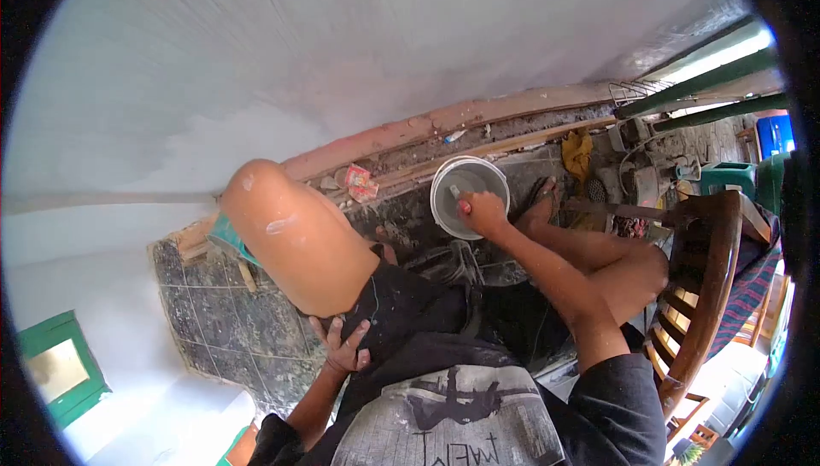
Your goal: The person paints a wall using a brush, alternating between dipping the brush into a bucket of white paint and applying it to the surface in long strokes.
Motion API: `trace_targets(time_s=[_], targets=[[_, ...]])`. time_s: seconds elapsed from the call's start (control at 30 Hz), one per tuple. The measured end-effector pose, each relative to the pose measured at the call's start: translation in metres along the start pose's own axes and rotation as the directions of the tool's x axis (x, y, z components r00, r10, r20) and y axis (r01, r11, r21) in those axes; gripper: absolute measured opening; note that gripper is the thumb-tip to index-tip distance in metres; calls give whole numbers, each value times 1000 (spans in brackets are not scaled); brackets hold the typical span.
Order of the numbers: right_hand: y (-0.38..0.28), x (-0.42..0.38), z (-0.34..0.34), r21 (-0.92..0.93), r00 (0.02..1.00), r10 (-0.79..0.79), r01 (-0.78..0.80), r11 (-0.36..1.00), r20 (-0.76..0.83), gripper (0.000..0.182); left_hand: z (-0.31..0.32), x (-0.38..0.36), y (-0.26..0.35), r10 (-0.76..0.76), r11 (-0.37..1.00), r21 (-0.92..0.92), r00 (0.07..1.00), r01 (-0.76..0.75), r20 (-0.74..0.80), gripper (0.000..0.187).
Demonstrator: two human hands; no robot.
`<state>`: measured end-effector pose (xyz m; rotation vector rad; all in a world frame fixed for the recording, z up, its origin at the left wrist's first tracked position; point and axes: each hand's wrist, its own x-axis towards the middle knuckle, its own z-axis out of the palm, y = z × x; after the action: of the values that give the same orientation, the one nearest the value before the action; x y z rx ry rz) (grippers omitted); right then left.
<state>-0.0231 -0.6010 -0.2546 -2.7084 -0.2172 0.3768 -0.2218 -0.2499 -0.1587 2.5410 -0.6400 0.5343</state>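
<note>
My right hand [485, 214] is closed around the reddish handle of a paintbrush [456, 195], held down inside a white bucket [436, 200]. Pale greyish liquid shows in the bucket, and the brush's far end is hard to make out. The bucket stands on the dark tiled floor between my legs, near the wall's foot. My left hand [341, 345] rests on my left thigh at the edge of my black shorts, its fingers spread and nothing in them. White smears mark my left knee.
Ahead rises a streaky whitish wall [359, 47]. Along its foot run a wooden strip [512, 143] and a red-and-white packet [360, 182]. A wooden chair [713, 269] stands close on my right. Beyond the bucket lie a yellow-brown cloth [577, 157] and green poles [709, 86].
</note>
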Motion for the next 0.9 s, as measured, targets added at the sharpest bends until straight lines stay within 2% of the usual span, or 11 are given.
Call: trace_targets(time_s=[0.13,0.23,0.33,0.37,0.47,0.57,0.67,0.8,0.9], targets=[[6,-2,-21,93,999,-3,8,996,-49,20,1,-1,2,-1,1000,-20,1000,0,-8,46],[19,-1,-52,318,989,-30,75,945,-142,20,2,-1,3,-12,999,-34,1000,11,-22,46],[33,-3,-69,530,991,99,-39,847,-86,23,0,-2,3,-1,1000,-30,1000,0,-31,46],[32,-7,-77,571,985,170,-121,812,-33,24,1,-2,2,2,999,-33,999,-4,-37,46],[35,-17,-75,526,977,211,-176,832,-7,25,2,-4,0,13,999,-46,1000,-14,-18,46],[27,-30,-78,361,979,201,-177,916,-31,24,0,-7,-2,39,998,-52,999,-39,4,47],[17,-36,-80,212,989,84,-56,976,-124,23,5,-18,-4,31,999,-37,999,-30,20,46],[1,-43,-93,421,975,186,-118,899,-123,25,7,-28,-4,-37,999,-21,997,39,67,42],[2,-56,-92,434,971,225,-170,884,-78,22,6,-21,-2,-89,995,-30,992,92,93,42]])
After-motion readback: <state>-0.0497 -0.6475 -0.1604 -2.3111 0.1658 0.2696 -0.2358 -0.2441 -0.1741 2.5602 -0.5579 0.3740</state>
